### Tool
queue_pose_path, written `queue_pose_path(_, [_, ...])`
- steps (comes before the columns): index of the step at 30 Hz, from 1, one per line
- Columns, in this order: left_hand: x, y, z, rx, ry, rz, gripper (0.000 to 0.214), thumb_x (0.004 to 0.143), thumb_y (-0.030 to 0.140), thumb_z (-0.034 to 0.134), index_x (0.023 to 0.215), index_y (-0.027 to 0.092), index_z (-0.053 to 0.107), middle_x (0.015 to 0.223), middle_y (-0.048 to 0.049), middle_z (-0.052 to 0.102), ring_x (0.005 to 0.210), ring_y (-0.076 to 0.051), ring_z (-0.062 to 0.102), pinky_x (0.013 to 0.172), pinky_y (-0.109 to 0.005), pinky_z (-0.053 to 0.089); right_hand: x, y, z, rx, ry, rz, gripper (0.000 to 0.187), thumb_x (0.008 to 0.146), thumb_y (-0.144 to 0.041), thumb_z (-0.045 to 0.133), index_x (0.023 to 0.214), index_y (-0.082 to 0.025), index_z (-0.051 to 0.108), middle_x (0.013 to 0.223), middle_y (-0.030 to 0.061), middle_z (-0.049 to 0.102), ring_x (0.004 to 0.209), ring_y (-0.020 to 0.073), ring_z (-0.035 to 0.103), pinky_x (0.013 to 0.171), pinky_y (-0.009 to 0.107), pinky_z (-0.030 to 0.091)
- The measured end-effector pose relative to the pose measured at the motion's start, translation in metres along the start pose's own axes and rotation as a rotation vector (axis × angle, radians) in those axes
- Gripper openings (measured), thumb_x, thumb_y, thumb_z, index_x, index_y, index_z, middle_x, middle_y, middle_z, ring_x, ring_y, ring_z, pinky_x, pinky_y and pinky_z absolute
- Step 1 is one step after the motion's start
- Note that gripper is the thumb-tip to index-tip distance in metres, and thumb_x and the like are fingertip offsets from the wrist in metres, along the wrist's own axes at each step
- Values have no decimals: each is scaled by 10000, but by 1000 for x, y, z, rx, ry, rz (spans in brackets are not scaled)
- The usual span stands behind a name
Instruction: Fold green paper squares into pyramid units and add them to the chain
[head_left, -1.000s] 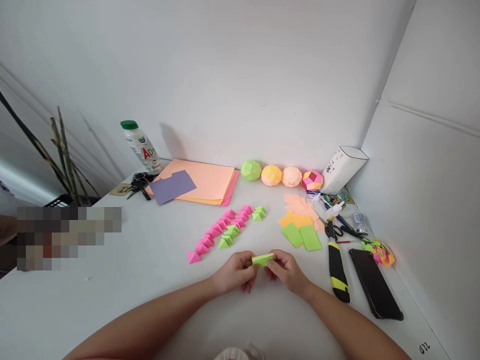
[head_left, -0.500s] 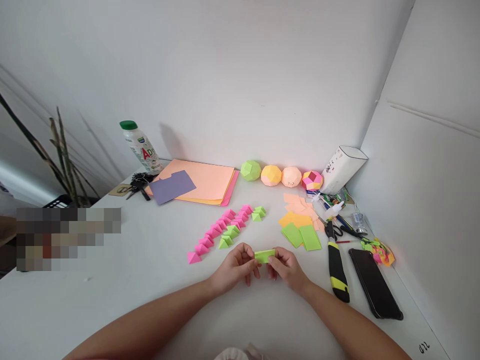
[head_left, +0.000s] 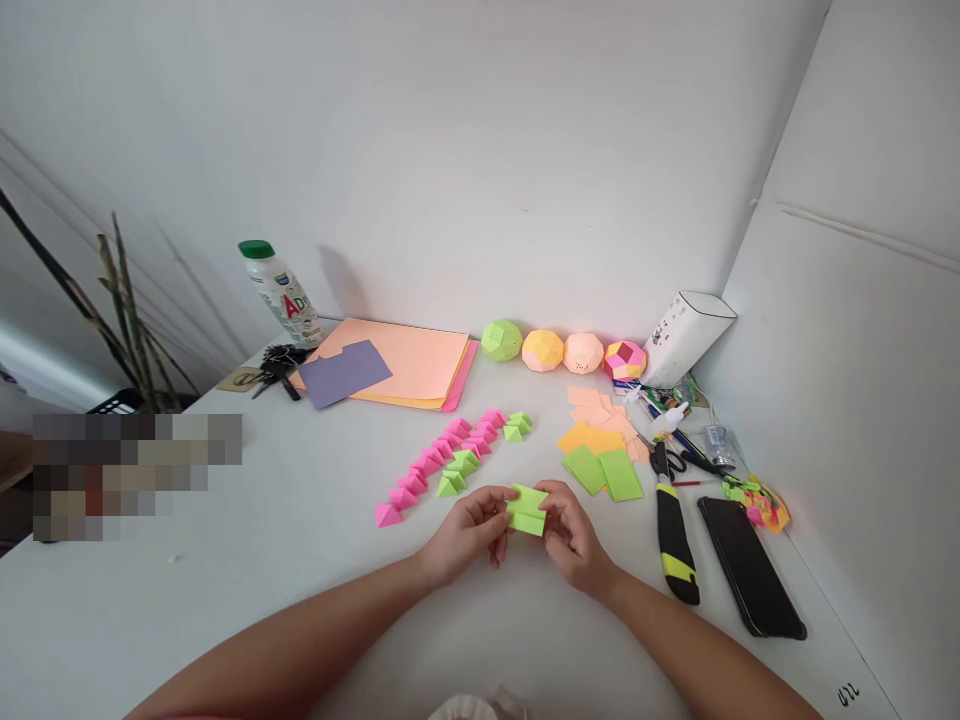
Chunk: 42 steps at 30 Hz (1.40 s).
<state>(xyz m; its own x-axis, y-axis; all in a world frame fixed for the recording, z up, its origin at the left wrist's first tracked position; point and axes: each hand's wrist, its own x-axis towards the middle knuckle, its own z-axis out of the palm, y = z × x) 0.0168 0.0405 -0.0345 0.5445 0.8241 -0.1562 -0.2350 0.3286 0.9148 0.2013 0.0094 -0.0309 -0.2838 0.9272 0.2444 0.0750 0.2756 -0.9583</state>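
Observation:
A small green paper with a crease across it is held up between my hands. My left hand pinches its left edge between thumb and fingers. On the other side, the fingers of my right hand grip the right edge. Just beyond lie rows of folded pink paper pieces and folded green paper pieces, each with a pointed top. To the right, flat green sheets rest beside orange sheets and peach sheets.
Paper balls line the wall. Large coloured sheets, a purple card, keys and a bottle stand back left. On the right are a utility knife, scissors, a phone and a white holder.
The green paper was folded into a narrow strip and now stands opened out, showing a crease. My right fingers have shifted up along its right edge.

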Motion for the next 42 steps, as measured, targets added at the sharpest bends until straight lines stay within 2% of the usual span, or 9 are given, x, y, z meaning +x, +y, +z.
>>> queue_pose_path(2, [0, 1, -1, 22, 2, -19, 363, 773, 415, 622, 1011, 154, 536, 613, 57, 527, 400, -81, 525, 392, -214, 418, 1, 1, -1, -97, -1, -8, 247, 765, -102, 509, 971, -238, 505, 1136, 80, 429, 562, 87, 424, 498, 245, 371])
queue_pose_path(7, [-3, 2, -1, 120, -83, -13, 300, 812, 421, 577, 929, 145, 578, 601, 54, 481, 426, -72, 496, 417, -215, 429, 4, 1, -1, -117, 15, 67, 55, 832, -226, 520, 828, -187, 559, 1124, 93, 445, 507, 63, 377, 472, 243, 351])
queue_pose_path(13, [-4, 4, 2, 191, -65, 59, 270, 798, 409, 601, 759, 147, 553, 936, -6, 396, 533, -36, 482, 447, -220, 493, 7, -3, -1, -123, -29, 52, 208, 847, -293, 531, 675, -178, 506, 792, 44, 531, 590, 121, 430, 506, 245, 348])
queue_pose_path(17, [-6, 4, 2, 195, -94, 71, 242, 795, 383, 616, 780, 153, 542, 1074, -42, 393, 651, -65, 509, 524, -224, 509, 7, -5, -1, -131, -29, 56, 294, 835, -342, 548, 608, -172, 468, 888, 81, 557, 572, 112, 429, 497, 253, 340])
queue_pose_path(21, [-6, 6, 3, 176, -129, 80, 257, 821, 404, 578, 779, 155, 532, 1004, -45, 455, 731, -110, 514, 569, -242, 507, 8, -7, -1, -126, -66, 49, 299, 840, -383, 531, 626, -180, 481, 776, 53, 537, 627, 141, 450, 533, 262, 355])
queue_pose_path(27, [-3, 3, 2, 160, -147, -30, 306, 815, 452, 568, 833, 152, 509, 750, 3, 496, 630, -104, 498, 516, -234, 469, 7, -8, -2, -152, -89, 180, 349, 832, -382, 531, 586, -187, 378, 585, -47, 325, 528, 98, 298, 475, 228, 256])
queue_pose_path(33, [-5, -2, 0, 153, -134, -38, 347, 751, 400, 667, 896, 194, 427, 729, 36, 477, 585, -85, 463, 459, -192, 433, 6, -5, -2, -150, -125, 231, 334, 831, -375, 529, 593, -177, 403, 573, -50, 347, 517, 89, 313, 473, 220, 267])
queue_pose_path(37, [-8, -3, 0, 178, -142, 6, 308, 793, 410, 616, 922, 213, 418, 814, 29, 452, 599, -72, 446, 479, -188, 426, 6, -3, -3, -199, -136, 228, 351, 807, -390, 544, 576, -179, 383, 565, -50, 346, 518, 90, 317, 471, 218, 273])
queue_pose_path(42, [-10, -2, 0, 239, -221, 28, 340, 838, 433, 547, 1068, 206, 443, 730, 41, 452, 535, -62, 402, 483, -194, 362, 6, -2, -3, -260, -126, 194, 350, 782, -386, 558, 557, -185, 381, 552, -49, 342, 522, 100, 327, 486, 233, 287])
